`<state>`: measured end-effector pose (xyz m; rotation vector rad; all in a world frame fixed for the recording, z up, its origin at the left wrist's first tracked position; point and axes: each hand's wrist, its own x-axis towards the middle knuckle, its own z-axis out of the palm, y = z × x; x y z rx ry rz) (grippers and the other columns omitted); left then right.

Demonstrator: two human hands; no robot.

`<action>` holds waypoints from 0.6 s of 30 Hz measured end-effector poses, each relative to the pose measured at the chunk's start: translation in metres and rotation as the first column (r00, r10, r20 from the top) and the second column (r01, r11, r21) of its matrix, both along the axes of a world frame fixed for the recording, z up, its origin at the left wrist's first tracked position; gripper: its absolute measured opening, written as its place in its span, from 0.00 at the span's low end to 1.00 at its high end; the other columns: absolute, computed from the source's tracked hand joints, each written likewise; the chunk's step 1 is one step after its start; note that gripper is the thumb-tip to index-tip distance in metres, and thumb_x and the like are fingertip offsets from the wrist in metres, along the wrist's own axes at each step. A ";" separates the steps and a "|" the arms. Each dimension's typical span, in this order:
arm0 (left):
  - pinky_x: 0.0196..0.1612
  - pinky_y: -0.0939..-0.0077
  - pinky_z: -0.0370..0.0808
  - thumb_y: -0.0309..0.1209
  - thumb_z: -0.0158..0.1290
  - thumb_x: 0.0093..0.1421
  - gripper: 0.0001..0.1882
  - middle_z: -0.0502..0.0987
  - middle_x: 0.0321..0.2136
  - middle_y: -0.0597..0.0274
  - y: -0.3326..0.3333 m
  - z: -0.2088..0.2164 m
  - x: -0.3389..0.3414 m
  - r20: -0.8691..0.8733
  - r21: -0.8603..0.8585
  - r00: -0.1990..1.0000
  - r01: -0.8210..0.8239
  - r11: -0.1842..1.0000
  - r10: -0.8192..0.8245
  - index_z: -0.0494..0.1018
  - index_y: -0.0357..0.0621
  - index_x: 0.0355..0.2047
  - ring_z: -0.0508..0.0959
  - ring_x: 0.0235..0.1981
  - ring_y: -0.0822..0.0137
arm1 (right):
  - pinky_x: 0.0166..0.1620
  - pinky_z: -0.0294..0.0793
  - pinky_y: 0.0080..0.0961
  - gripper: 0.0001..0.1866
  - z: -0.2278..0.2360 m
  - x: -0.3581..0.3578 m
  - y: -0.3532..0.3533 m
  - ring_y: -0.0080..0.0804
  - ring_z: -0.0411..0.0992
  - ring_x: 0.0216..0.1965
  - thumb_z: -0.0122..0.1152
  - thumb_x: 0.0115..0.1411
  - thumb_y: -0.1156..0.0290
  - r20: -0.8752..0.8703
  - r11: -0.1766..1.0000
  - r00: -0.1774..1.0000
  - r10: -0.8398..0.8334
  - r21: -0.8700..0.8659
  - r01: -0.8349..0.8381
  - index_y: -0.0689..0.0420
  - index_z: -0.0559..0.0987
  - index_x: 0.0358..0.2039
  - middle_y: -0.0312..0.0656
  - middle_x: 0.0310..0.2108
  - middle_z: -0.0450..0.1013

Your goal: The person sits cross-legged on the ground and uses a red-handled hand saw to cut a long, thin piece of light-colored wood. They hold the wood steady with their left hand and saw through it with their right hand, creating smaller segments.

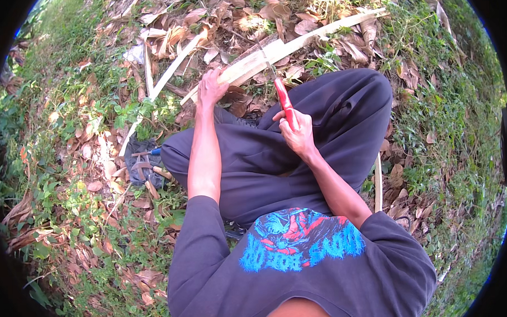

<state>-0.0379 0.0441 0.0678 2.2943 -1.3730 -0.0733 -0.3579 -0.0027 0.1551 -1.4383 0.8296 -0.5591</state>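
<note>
Gripping a pale wooden slat [245,67] near its lower-left end, with the left hand [211,88] closed over it at the upper centre of the frame. Slanting up to the right from there, close alongside a longer pale strip [338,27] that runs toward the upper right. Grasping a red-handled bladed tool [285,101] just right of centre, with the right hand [299,129] wrapped around the lower end of the grip. Crossing over the wood with the narrow blade [268,64], pointed toward the top of the frame; hard to tell whether touching or just above it.

Sitting cross-legged in dark trousers [242,159] across the middle, with a dark shoe [235,118] partly tucked beneath. Wearing a dark T-shirt [219,285] at lower centre, printed with a blue-and-red graphic [289,230] and jagged blue lettering [301,257], upside down in the frame.

Scattered at upper left: loose wood strips [177,64] and a whitish crumpled scrap [134,54]. Lying left of the knee: a blue-handled tool [155,152] by a dark cloth or bag [139,176]. Spread all around: dry brown leaves [276,12] and green grass [458,95].
</note>
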 end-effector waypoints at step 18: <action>0.49 0.55 0.73 0.32 0.62 0.53 0.20 0.74 0.42 0.57 -0.004 -0.044 0.010 0.046 -0.075 0.994 -0.095 0.993 0.099 0.78 0.52 0.48 0.73 0.46 0.51 | 0.25 0.67 0.23 0.08 -0.007 0.010 0.010 0.19 0.66 0.17 0.53 0.55 0.78 -0.071 0.999 0.996 0.048 -0.014 -0.049 0.64 0.81 0.31 0.36 0.14 0.69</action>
